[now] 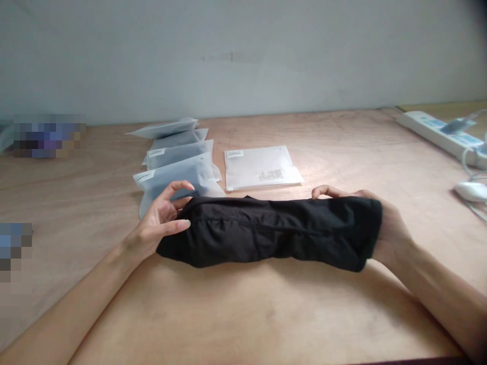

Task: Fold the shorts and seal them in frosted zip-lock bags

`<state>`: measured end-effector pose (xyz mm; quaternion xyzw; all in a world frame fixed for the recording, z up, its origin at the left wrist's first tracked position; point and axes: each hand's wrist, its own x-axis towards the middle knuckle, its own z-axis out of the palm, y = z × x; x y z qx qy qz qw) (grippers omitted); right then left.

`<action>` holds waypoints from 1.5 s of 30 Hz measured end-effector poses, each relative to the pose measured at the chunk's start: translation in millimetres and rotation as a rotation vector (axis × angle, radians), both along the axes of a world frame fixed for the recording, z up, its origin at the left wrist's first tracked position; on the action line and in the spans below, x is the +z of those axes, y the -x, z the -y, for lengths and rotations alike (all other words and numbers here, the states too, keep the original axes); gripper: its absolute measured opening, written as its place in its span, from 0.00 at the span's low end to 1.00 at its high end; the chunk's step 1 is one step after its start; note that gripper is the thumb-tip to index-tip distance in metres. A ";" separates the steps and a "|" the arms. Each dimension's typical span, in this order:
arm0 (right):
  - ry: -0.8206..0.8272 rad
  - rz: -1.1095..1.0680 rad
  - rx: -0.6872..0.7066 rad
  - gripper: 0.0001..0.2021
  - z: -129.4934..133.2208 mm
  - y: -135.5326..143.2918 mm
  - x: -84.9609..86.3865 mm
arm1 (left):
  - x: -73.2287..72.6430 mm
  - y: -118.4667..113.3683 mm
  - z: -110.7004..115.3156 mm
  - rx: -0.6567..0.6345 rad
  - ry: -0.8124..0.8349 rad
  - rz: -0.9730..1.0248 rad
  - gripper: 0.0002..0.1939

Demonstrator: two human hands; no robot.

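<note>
A black folded cloth [266, 233] stretches sideways between my two hands, over the near part of the wooden table [228, 314]. My left hand [163, 215] grips its left end, thumb in front and some fingers behind, with the index finger curled above the edge. At the right end my right hand [380, 218] holds the cloth from behind; its fingertips show along the top edge and the rest is hidden by the fabric. Beyond the cloth lies a flat frosted bag [258, 167] with a white label and printed text.
Several filled frosted bags [178, 170] overlap in a row behind my left hand. A white power strip [437, 132] with plugs and a white charger [472, 191] with cables lie at the right. Blurred items [49, 137] are at the far left. A pale wall stands behind.
</note>
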<state>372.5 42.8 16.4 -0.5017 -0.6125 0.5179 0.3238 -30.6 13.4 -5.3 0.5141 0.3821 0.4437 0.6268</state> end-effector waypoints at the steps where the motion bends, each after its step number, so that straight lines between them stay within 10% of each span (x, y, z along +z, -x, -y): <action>1: 0.093 -0.101 -0.064 0.22 1.5 0.0 2.0 | 0.6 -1.1 -0.9 0.053 -0.008 -0.046 0.30; 4: 0.309 -0.332 -0.211 0.24 5.1 1.9 8.2 | -0.3 -3.1 -3.7 0.154 -0.033 -0.202 0.28; 10: 0.142 -0.082 -0.271 0.26 2.9 6.9 0.6 | -9.6 -2.8 -9.2 0.143 -0.236 -0.633 0.18; 19: -0.641 0.563 -0.287 0.17 -9.1 -4.5 -33.9 | -5.7 -10.1 0.8 0.314 -0.849 -1.143 0.08; 26: -1.107 0.904 -0.146 0.12 8.3 9.5 -23.9 | 0.1 -20.0 11.3 0.210 -1.094 -1.213 0.26; 34: -0.925 0.874 0.364 0.31 22.2 25.4 -34.4 | -10.7 -23.6 12.0 -0.270 -0.900 -1.280 0.34; 45: -0.834 0.981 0.373 0.30 13.7 15.5 -39.3 | -9.9 -19.6 14.3 -0.297 -0.851 -1.338 0.36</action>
